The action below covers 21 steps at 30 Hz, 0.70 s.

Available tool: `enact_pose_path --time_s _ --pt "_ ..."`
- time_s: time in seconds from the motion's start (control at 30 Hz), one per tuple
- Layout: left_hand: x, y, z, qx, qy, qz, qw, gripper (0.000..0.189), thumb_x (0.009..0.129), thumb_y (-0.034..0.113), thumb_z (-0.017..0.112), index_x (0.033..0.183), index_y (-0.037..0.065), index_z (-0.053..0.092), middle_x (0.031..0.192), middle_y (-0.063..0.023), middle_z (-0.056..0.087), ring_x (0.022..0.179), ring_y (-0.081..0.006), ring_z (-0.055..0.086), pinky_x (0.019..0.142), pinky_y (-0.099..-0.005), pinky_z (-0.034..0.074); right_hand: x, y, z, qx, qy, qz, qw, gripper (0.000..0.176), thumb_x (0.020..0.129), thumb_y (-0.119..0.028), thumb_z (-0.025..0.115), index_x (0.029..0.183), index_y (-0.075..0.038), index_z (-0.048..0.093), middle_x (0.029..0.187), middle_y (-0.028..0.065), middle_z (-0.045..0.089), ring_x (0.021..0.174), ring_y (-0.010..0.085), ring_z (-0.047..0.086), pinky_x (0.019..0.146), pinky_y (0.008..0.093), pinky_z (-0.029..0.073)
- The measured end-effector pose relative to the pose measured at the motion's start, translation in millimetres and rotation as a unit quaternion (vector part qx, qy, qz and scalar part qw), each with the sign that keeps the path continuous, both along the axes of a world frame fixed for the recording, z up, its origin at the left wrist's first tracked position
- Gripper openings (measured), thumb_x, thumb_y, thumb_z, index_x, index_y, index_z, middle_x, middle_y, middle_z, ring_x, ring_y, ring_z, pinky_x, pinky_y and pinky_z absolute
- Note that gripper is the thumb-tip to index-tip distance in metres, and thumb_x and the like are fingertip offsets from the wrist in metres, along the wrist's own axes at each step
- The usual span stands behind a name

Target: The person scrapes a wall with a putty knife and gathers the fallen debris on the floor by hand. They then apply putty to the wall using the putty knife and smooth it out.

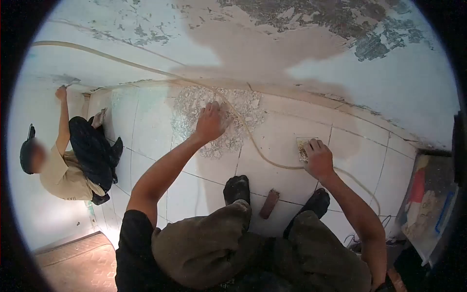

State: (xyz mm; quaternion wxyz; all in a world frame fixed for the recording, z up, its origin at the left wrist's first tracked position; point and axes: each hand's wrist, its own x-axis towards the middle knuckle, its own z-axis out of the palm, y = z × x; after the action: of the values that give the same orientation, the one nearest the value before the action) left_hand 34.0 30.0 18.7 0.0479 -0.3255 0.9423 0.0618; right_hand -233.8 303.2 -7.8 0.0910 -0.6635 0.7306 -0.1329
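My left hand (212, 121) rests on the pile of pale plaster chips (189, 109) beside the wall; what lies under its fingers is hidden. At the right, my right hand (318, 158) is closed on the edge of a small pale dustpan-like piece (302, 142) with crumbs on it, flat on the tiles. A pale hose (255, 143) curves across the chips between my hands and passes close below my right hand. On the floor between my feet lies a reddish-brown block (269, 204).
At the left a crouching person (63, 170) holds a scraper (73, 82) to the wall. A plastic bag (428, 209) stands at the far right, near thin wires. A patterned mat (78, 263) lies at the lower left. Peeling patches mark the wall (262, 53).
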Motion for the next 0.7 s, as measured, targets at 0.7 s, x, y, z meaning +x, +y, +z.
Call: enact_pose_path --time_s 0.7 --pt "-23 -36 -20 -0.012 -0.001 -0.009 1.0 0.05 0.086 0.04 0.056 0.126 0.01 0.053 0.125 -0.0225 0.044 0.116 -0.0431 0.043 0.096 -0.0499 0.039 0 0 1 0.006 -0.012 -0.003 1.0 0.043 0.057 -0.011 0.07 0.098 -0.003 0.059 0.099 0.0111 0.055 0.095 0.0275 0.055 0.077 0.0381 0.049"
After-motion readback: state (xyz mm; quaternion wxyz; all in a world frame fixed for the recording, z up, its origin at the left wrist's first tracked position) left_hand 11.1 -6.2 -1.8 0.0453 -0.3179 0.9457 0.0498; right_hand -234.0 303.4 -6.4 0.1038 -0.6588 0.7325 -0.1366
